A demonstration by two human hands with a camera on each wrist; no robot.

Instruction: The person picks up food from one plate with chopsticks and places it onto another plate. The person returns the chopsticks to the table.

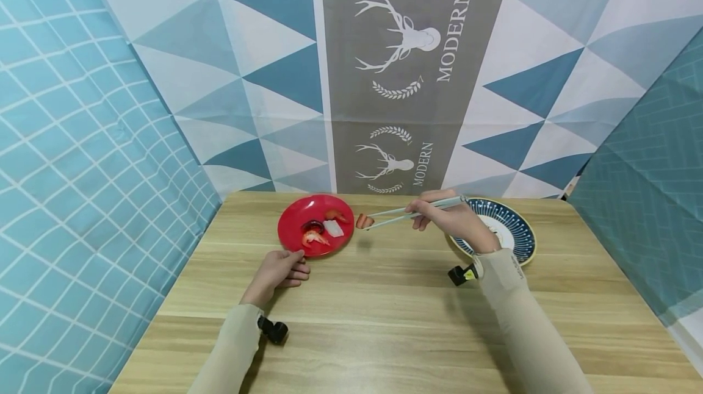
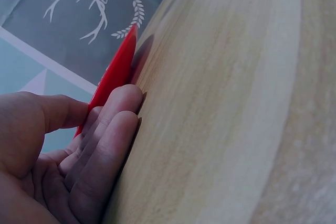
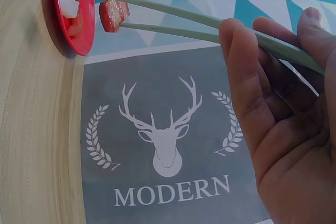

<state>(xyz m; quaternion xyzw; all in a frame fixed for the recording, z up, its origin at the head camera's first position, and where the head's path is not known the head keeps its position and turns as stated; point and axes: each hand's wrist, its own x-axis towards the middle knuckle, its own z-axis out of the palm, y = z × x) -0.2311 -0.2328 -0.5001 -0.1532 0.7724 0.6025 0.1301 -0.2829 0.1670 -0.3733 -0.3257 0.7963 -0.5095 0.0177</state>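
Note:
My left hand [image 1: 277, 273] pinches the near rim of a red plate [image 1: 293, 211], thumb on top and fingers under the edge. On that plate lie a shrimp [image 1: 315, 238], a white chunk [image 1: 333, 229], a dark curled piece [image 1: 313, 225] and an orange piece [image 1: 335, 216]. Light green chopsticks [image 3: 168, 10] are in my right hand [image 1: 447, 220]. Their tips grip a red-and-white food piece [image 3: 113, 15], raised over the table just right of the red plate.
A blue-and-white patterned plate [image 1: 525, 236] stands at the right, partly hidden by my right wrist. The wooden table [image 1: 384, 321] meets a patterned backdrop [image 1: 285, 95] at its far edge. Tiled sheets hang at both sides.

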